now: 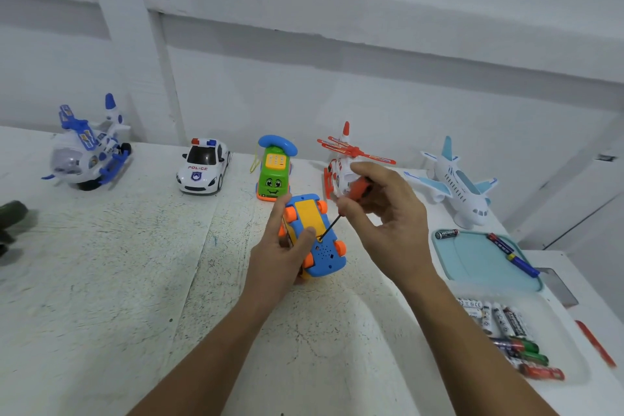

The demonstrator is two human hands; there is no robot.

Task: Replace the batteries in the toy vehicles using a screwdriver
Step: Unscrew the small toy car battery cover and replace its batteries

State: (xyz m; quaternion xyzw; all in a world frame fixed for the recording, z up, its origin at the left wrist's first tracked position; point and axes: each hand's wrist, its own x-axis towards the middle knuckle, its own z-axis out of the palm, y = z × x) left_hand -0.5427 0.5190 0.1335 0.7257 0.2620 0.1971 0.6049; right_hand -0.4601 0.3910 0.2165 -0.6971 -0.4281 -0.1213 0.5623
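Observation:
My left hand (287, 247) grips a blue toy car (326, 255) turned upside down, with its orange wheels and yellow battery cover facing up. My right hand (385, 213) holds a screwdriver (329, 228) by its red handle. The dark shaft slants down to the car's underside at the near end of the yellow cover. A teal tray (472, 263) at the right holds three loose batteries. Several more batteries (510, 334) lie in a pale tray nearer to me.
Along the back of the white table stand a blue-white helicopter (87, 152), a police car (202, 167), a green phone car (275, 169), a red-white helicopter (341, 162) and a white airplane (456, 184). A dark object (10, 220) sits at the left edge; a red tool (596, 343) lies far right.

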